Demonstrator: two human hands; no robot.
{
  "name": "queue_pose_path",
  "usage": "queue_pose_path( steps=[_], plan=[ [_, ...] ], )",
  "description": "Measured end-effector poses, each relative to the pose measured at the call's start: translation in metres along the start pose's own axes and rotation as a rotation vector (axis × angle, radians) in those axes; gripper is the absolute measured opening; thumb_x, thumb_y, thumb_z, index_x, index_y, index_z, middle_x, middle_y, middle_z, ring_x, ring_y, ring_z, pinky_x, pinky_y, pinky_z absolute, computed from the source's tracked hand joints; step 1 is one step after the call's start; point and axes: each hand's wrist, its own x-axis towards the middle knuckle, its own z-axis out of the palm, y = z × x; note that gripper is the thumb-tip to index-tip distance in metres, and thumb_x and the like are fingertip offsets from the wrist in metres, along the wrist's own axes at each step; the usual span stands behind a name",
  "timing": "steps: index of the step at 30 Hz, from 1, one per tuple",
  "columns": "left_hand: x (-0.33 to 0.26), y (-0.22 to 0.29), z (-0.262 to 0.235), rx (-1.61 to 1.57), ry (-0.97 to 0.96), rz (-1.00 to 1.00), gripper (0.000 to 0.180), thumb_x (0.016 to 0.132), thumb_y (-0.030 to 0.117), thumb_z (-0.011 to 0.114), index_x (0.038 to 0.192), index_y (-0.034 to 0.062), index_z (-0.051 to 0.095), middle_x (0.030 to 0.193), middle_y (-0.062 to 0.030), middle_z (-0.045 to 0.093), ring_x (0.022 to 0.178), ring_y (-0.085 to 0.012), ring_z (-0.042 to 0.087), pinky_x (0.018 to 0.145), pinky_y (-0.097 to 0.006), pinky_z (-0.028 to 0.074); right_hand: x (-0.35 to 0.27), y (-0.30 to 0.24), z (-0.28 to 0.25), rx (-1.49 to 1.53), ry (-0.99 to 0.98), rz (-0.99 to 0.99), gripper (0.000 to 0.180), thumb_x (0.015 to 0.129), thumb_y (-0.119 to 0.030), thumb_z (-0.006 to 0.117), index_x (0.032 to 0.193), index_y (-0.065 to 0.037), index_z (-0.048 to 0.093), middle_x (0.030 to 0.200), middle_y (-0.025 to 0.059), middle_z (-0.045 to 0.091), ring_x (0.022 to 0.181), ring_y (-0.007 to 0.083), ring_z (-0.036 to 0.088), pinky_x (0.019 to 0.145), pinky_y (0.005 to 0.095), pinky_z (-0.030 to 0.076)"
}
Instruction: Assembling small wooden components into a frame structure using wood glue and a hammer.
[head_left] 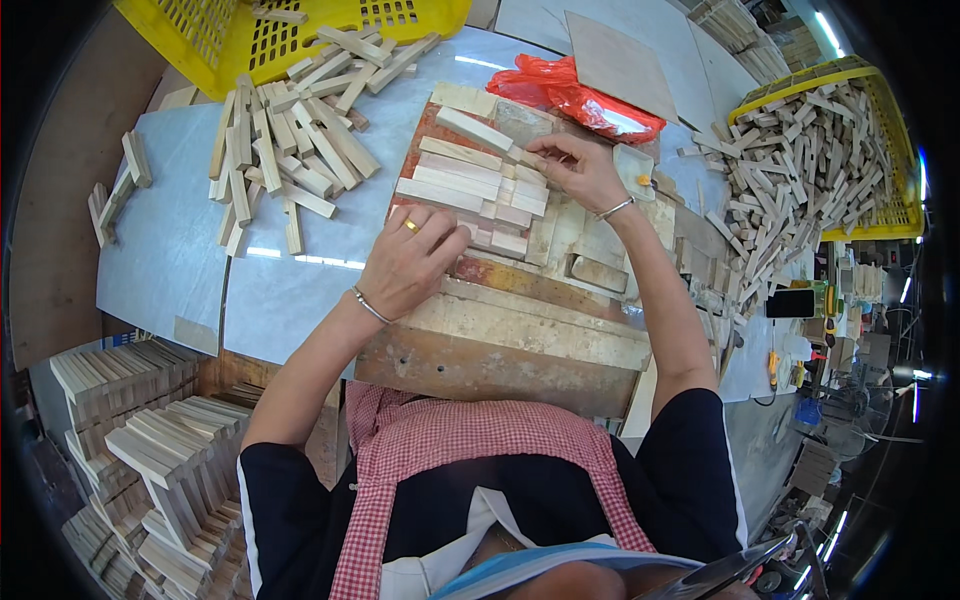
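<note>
- Your right grip (588,178) pinches the near end of a pale wooden stick (476,128).
- Your left grip (408,262) curls beside a row of sticks (455,182) lying between both grips; whether it grasps one, I cannot tell.
- Beyond your right grip: a red bag (556,92).
- Beyond your left grip: piled sticks (300,145) on the tabletop (290,310).
</note>
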Motion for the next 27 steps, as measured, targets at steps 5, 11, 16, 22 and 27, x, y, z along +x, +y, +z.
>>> queue_pose_path(
  steps=[5, 11, 16, 22, 27],
  plan=[
    [0.002, 0.001, 0.000, 0.105, 0.008, 0.040, 0.017, 0.074, 0.010, 0.055, 0.091, 0.0060, 0.055, 0.087, -0.0049, 0.052, 0.083, -0.0202, 0.052, 0.078, -0.033, 0.042, 0.003, -0.009, 0.001, 0.015, -0.072, 0.026, 0.022, 0.085, -0.007, 0.063, 0.106, -0.003, 0.067, 0.096, 0.0011, 0.066, 0.083, 0.0069, 0.056, 0.075, 0.0222, 0.046],
    [0.009, -0.001, 0.006, 0.075, -0.002, 0.010, 0.015, 0.072, 0.010, 0.058, 0.087, 0.0067, 0.056, 0.084, -0.0053, 0.051, 0.080, -0.0212, 0.052, 0.075, -0.034, 0.042, 0.013, -0.023, -0.001, -0.121, -0.123, 0.041, 0.020, 0.084, -0.004, 0.061, 0.102, -0.005, 0.070, 0.094, 0.0042, 0.067, 0.083, 0.0094, 0.059, 0.075, 0.0234, 0.047],
    [0.023, -0.039, -0.014, 0.013, 0.130, -0.111, 0.016, 0.076, 0.009, 0.064, 0.090, 0.0048, 0.058, 0.085, -0.0081, 0.054, 0.083, -0.0272, 0.054, 0.077, -0.038, 0.044, 0.066, -0.037, 0.000, -0.263, -0.064, -0.095, 0.019, 0.085, -0.009, 0.061, 0.102, -0.005, 0.069, 0.091, 0.0082, 0.068, 0.080, 0.0137, 0.062, 0.073, 0.0261, 0.048],
    [0.041, -0.142, -0.025, 0.320, 0.072, -0.433, 0.027, 0.079, 0.018, 0.067, 0.100, 0.0037, 0.057, 0.090, -0.0123, 0.055, 0.084, -0.0321, 0.056, 0.074, -0.039, 0.046, 0.182, -0.079, 0.058, -0.420, -0.008, -0.300, 0.026, 0.085, -0.025, 0.059, 0.101, -0.008, 0.069, 0.091, 0.0134, 0.069, 0.082, 0.0274, 0.065, 0.076, 0.0360, 0.050],
    [0.055, -0.173, -0.005, 0.429, -0.063, -0.545, 0.031, 0.075, 0.023, 0.071, 0.093, 0.0019, 0.057, 0.090, -0.0138, 0.056, 0.084, -0.0289, 0.058, 0.073, -0.038, 0.046, 0.247, -0.122, 0.117, -0.607, 0.003, -0.319, 0.034, 0.081, -0.021, 0.059, 0.113, -0.012, 0.065, 0.096, 0.0155, 0.068, 0.094, 0.0326, 0.063, 0.082, 0.0418, 0.050]
  ],
)
